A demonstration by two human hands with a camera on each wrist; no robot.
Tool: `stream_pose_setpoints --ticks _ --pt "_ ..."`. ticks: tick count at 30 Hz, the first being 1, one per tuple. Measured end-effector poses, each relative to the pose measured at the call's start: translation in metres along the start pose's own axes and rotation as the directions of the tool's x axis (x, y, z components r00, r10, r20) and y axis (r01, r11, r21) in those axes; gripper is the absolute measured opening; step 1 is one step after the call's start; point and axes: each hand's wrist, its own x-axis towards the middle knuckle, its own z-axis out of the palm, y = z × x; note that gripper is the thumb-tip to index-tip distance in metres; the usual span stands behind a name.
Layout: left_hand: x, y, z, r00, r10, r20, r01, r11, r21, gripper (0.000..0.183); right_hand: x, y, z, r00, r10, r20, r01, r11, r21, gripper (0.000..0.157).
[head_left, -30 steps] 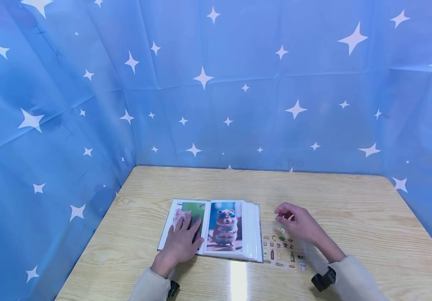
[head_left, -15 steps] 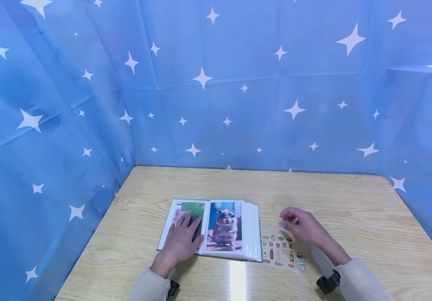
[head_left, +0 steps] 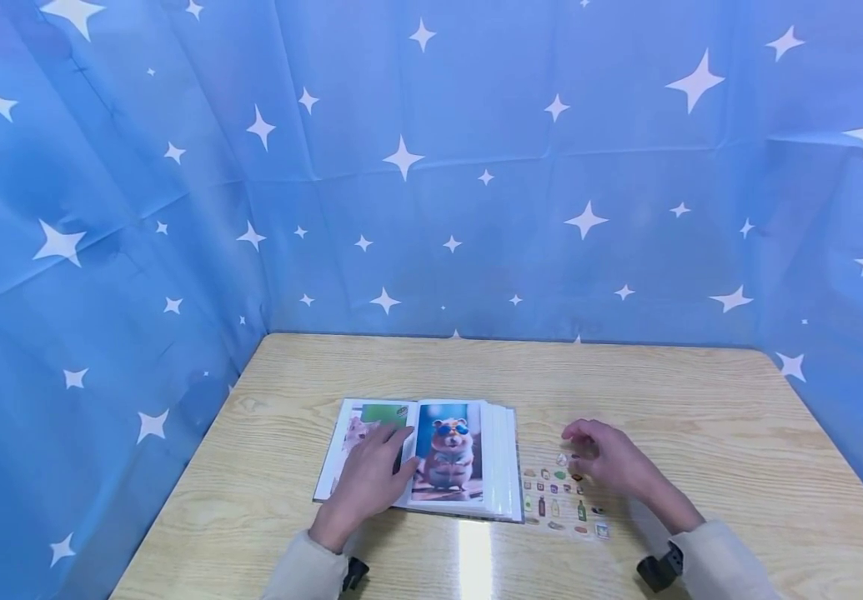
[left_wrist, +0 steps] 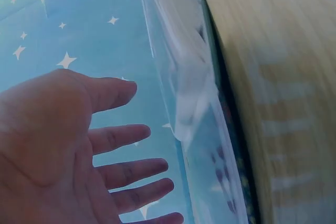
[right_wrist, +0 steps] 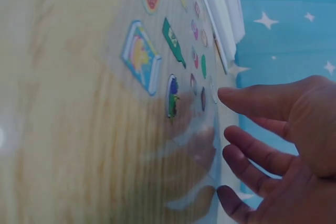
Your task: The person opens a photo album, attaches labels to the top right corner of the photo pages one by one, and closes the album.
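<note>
An open photo album (head_left: 502,467) lies on the table; its right page carries a photo of a hamster in sunglasses (head_left: 452,454). My left hand (head_left: 369,473) is over the left page, fingers spread and fairly straight, partly covering the pink-and-green photo (head_left: 382,414). In the left wrist view nothing is in the left palm. To the album's right lies a transparent sheet of small food and bottle stickers (head_left: 554,504). My right hand (head_left: 614,458) is at the sheet's upper right corner, fingers loosely bent. Its thumb tip is right at a whitish sticker (right_wrist: 213,90), with the other fingers apart from it.
The wooden table (head_left: 626,383) reaches back to a blue curtain with white stars (head_left: 476,208). A bright light reflection (head_left: 475,554) shows on the table in front of the album. Each wrist wears a black camera, such as the right wrist camera (head_left: 659,571).
My left hand has shifted right across the left page, uncovering some of its photo. My right hand has drawn slightly right and toward me, its thumb now nearer the sheet's upper stickers.
</note>
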Motion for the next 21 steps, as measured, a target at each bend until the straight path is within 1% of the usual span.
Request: stream_pose_setpoints --ticks 6,9,11,15,19,21 --pt "0.003 0.010 0.000 1.000 0.008 0.013 -0.007 0.997 -0.072 0.047 -0.001 0.000 0.002 1.000 -0.008 0.002 0.008 1.000 -0.007 0.032" --pt "0.006 0.016 -0.002 1.000 0.013 0.010 -0.012 0.997 -0.076 0.047 -0.002 0.001 0.003 1.000 -0.009 -0.002 0.009 1.000 -0.007 0.033" --pt "0.007 0.019 -0.002 1.000 0.021 -0.005 -0.021 0.998 -0.061 0.046 -0.002 0.002 0.004 1.000 -0.004 -0.003 0.004 1.000 -0.003 0.034" --pt "0.009 0.025 0.000 0.997 0.063 -0.040 -0.065 0.996 -0.055 0.045 -0.002 0.002 0.005 1.000 0.013 -0.001 -0.013 1.000 0.010 0.033" --pt "0.010 0.030 0.002 0.994 0.099 -0.044 -0.102 0.992 -0.071 0.045 -0.004 0.002 0.005 1.000 0.024 -0.003 -0.024 1.000 0.019 0.033" --pt "0.010 0.032 0.003 0.995 0.096 -0.034 -0.098 0.993 -0.073 0.046 -0.004 0.002 0.006 1.000 0.025 -0.004 -0.025 1.000 0.016 0.032"
